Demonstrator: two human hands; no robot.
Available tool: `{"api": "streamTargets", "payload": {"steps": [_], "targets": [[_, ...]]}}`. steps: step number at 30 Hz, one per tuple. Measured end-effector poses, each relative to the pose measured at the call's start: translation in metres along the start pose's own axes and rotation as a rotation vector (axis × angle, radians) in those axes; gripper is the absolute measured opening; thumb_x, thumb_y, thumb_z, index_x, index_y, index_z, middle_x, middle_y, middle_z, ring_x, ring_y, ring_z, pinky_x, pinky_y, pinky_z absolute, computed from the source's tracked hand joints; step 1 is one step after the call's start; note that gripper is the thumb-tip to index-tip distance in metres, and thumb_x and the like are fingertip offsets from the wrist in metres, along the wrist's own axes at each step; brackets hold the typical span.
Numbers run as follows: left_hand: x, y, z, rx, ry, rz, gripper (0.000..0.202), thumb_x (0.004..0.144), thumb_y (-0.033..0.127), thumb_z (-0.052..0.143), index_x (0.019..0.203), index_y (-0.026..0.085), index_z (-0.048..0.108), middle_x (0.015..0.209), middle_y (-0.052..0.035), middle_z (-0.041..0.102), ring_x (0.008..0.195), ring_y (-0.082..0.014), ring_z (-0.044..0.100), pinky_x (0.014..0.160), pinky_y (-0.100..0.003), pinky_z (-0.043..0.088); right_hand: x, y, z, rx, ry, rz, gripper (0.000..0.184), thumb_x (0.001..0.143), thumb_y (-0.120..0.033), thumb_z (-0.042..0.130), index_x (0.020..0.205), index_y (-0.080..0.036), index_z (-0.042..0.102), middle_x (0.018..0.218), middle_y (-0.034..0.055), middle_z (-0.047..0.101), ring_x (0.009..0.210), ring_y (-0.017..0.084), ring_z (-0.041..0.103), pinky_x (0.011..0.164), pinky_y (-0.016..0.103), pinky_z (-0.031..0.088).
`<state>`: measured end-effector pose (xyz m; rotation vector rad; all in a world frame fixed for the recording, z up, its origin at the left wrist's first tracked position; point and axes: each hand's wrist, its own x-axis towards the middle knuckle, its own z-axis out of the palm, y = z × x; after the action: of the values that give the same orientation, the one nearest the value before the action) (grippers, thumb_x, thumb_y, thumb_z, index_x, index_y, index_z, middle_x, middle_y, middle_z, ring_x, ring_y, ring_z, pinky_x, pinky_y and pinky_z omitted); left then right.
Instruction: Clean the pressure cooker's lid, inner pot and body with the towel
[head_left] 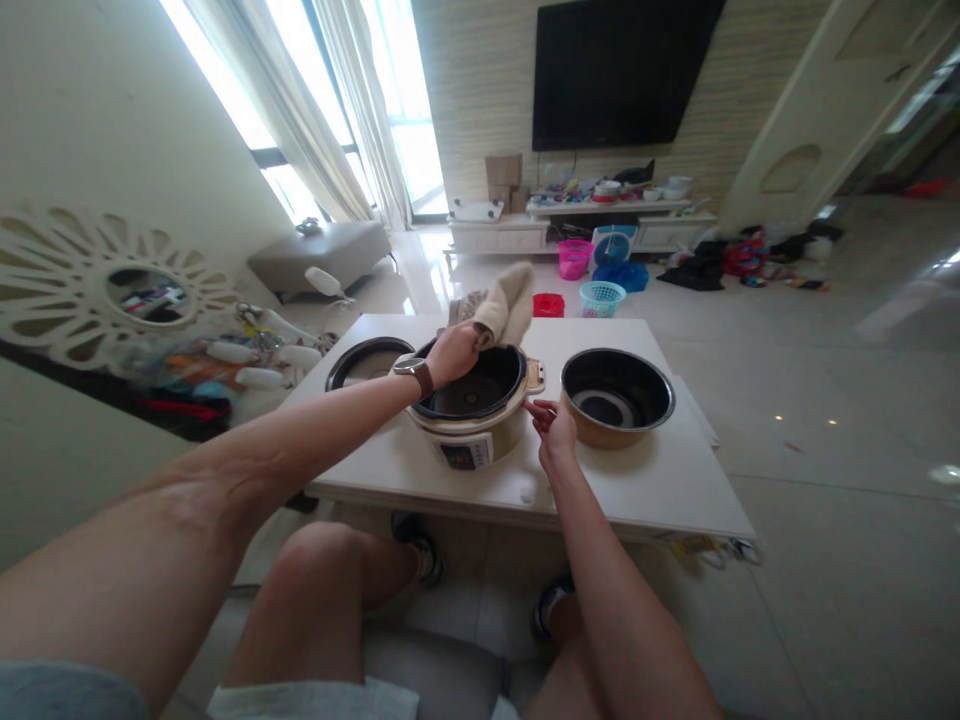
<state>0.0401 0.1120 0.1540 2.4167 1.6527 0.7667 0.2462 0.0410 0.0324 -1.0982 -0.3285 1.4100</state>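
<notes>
A beige cloth (510,305) is bunched in my left hand (454,355), its loose end standing up above the far rim of the cooker. My left wrist, with a watch (414,372), crosses over the cooker's open top. The electric pressure cooker (450,430) has a pale rim, a front control panel and a dark inside. My right hand (553,428) is at the cooker's right side, fingers stretched out with the tips at its outer wall. Right of that hand stands the inner pot (619,425), dark inside and golden outside.
All this stands on a white table (525,495). A round dark-rimmed thing (367,365), partly behind my left arm, lies at the left. Past the table are a pink bin (575,262), a light blue basket (601,298) and a cluttered low cabinet (499,237).
</notes>
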Motion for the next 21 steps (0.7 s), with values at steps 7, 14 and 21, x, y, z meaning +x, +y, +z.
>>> {"api": "streamTargets", "payload": {"steps": [7, 14, 21], "targets": [[-0.008, -0.02, 0.021, 0.188, -0.421, 0.326, 0.06, 0.099, 0.005, 0.048, 0.155, 0.022, 0.058, 0.168, -0.0118, 0.051, 0.155, -0.0182, 0.049, 0.124, -0.031, 0.041, -0.001, 0.002, -0.001, -0.016, -0.003, -0.027, 0.018, 0.081, -0.03, 0.058, 0.069, -0.021, 0.068, 0.068, 0.0047, 0.08, 0.071, 0.016, 0.076, 0.057, 0.022, 0.044], [-0.001, -0.048, 0.021, 0.122, -0.427, 0.358, 0.05, 0.097, 0.0, 0.054, 0.139, 0.019, 0.072, 0.156, -0.0168, 0.063, 0.151, -0.0203, 0.054, 0.126, -0.034, 0.037, 0.0, 0.002, 0.0, -0.03, -0.002, -0.019, 0.021, 0.083, -0.031, 0.056, 0.07, -0.021, 0.069, 0.069, 0.0045, 0.081, 0.071, 0.014, 0.077, 0.058, 0.021, 0.044], [0.0, -0.055, 0.038, 0.249, -0.404, 0.29, 0.028, 0.091, 0.001, 0.058, 0.102, 0.013, 0.081, 0.133, -0.0246, 0.074, 0.138, -0.027, 0.064, 0.125, -0.046, 0.035, -0.002, -0.001, 0.0, -0.035, -0.006, -0.007, 0.024, 0.086, -0.026, 0.054, 0.071, -0.02, 0.071, 0.07, 0.0044, 0.081, 0.074, 0.013, 0.076, 0.062, 0.02, 0.046]]}}
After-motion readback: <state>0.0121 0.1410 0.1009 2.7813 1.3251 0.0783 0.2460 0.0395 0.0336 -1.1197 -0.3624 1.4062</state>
